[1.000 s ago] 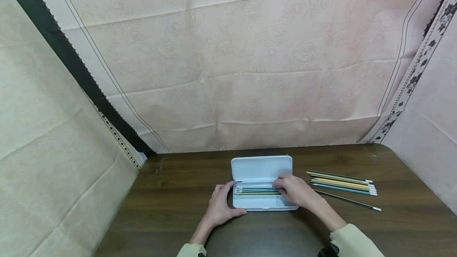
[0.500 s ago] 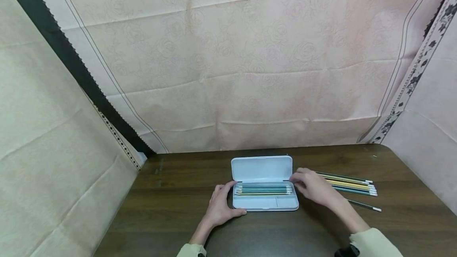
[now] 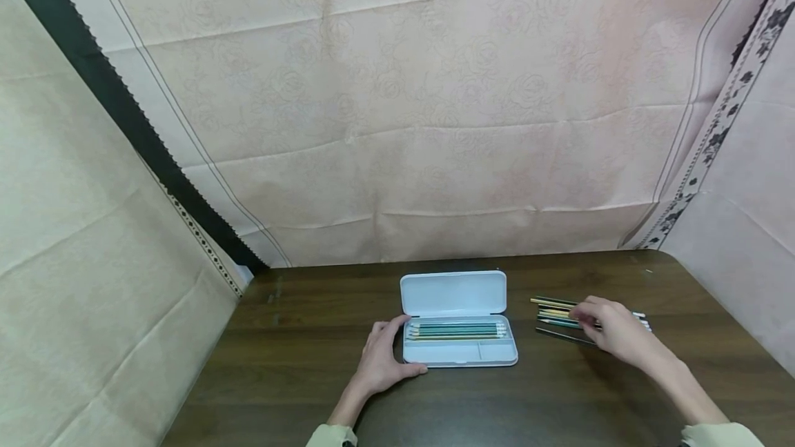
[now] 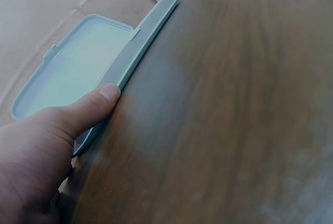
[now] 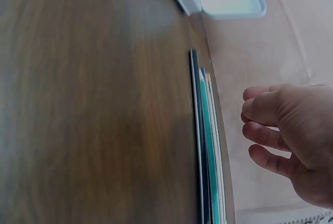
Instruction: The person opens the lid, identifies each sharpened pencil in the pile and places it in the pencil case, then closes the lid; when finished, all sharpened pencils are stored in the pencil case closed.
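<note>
A pale blue pencil case (image 3: 441,353) lies with its lid up on the table. Several teal and green pencils (image 3: 458,331) lie side by side in its long compartment. My left hand (image 3: 381,357) grips the case's left end, thumb at the front edge and fingers toward the hinge corner. In the left wrist view the thumb (image 4: 93,107) presses against the case's side. My right hand (image 3: 615,328) is over the loose pencils (image 3: 555,323) to the right, fingers loosely bent with nothing between them. Its palm and fingers hide the pencils' middle part.
A dark pencil (image 3: 562,336) lies slightly apart, in front of the loose bunch. The raised lid (image 3: 453,293) stands behind the case. Patterned cloth (image 3: 397,157) hangs beyond the wooden table's (image 3: 310,364) back edge and along both sides.
My right hand has left the pencils in the case and moved right, over the loose bunch. My left hand keeps its place on the case.
</note>
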`<state>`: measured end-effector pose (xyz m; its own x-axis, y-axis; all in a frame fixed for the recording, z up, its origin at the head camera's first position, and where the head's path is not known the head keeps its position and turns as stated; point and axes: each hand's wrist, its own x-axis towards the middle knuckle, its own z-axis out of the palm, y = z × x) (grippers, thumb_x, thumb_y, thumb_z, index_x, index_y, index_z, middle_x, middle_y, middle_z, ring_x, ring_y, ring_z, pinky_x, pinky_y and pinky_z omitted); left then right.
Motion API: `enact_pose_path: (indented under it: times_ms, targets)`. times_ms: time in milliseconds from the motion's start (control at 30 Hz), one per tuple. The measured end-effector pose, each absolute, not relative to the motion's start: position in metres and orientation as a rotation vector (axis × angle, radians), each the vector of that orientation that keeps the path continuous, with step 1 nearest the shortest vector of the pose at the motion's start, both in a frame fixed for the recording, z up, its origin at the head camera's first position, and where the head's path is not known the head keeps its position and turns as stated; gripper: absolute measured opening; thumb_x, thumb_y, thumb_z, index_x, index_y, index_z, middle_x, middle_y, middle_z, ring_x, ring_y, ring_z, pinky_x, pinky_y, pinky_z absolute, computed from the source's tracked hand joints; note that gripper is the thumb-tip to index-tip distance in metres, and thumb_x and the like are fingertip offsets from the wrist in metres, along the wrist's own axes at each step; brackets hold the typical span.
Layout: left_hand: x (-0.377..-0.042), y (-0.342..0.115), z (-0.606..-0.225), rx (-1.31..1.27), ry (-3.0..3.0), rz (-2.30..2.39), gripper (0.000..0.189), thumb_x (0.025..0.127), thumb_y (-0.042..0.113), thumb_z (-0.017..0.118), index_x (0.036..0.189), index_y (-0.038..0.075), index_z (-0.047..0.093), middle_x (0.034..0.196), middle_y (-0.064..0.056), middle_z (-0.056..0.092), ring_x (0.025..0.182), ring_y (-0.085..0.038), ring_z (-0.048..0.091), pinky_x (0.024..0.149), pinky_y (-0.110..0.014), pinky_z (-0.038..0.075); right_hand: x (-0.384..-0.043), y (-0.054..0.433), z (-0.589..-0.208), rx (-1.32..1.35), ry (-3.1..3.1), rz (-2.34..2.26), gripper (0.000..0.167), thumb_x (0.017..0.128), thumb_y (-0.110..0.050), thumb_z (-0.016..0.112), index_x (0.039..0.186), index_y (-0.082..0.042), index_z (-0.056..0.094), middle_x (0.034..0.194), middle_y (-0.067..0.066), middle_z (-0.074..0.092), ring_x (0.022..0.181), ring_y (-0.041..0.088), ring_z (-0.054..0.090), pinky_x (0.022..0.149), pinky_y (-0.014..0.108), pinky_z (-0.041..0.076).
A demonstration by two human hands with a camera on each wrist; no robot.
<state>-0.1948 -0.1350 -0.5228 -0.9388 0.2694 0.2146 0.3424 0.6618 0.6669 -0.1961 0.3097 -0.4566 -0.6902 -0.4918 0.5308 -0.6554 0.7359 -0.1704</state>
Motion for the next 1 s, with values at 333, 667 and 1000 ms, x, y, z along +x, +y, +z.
enact_pose_path:
  times_ms: [333,667,1000]
  targets:
    - [-0.195,-0.135,-0.522,-0.516,-2.775,-1.145,0.095,0.069,0.055,0.088,0.147,0.019,0.048,0.127,-0.006,0.052,0.114,-0.024,0.045,0.089,-0.052,0.039,-0.186,0.343,-0.466,0.763,-2.504,0.413,0.038,0.063,0.014,0.083,0.088,-0.013,0.073,0.086,-0.007,0.063,0.074,0.013,0.063,0.062,0.034,0.052]
    - [-0.195,-0.135,-0.523,-0.520,-2.772,-1.126,0.095,0.069,0.056,0.088,0.147,0.018,0.048,0.128,-0.005,0.054,0.115,-0.023,0.044,0.089,-0.051,0.039,-0.180,0.365,-0.474,0.695,-2.512,0.410,0.039,0.062,0.012,0.084,0.089,-0.015,0.073,0.089,-0.007,0.064,0.079,0.014,0.064,0.066,0.037,0.052]
    - [-0.195,-0.135,-0.522,-0.507,-2.780,-1.139,0.095,0.069,0.055,0.088,0.146,0.018,0.048,0.126,-0.007,0.050,0.114,-0.024,0.045,0.090,-0.051,0.039,-0.179,0.373,-0.482,0.661,-2.514,0.402,0.039,0.061,0.011,0.083,0.086,-0.017,0.072,0.086,-0.007,0.063,0.077,0.012,0.063,0.064,0.036,0.051]
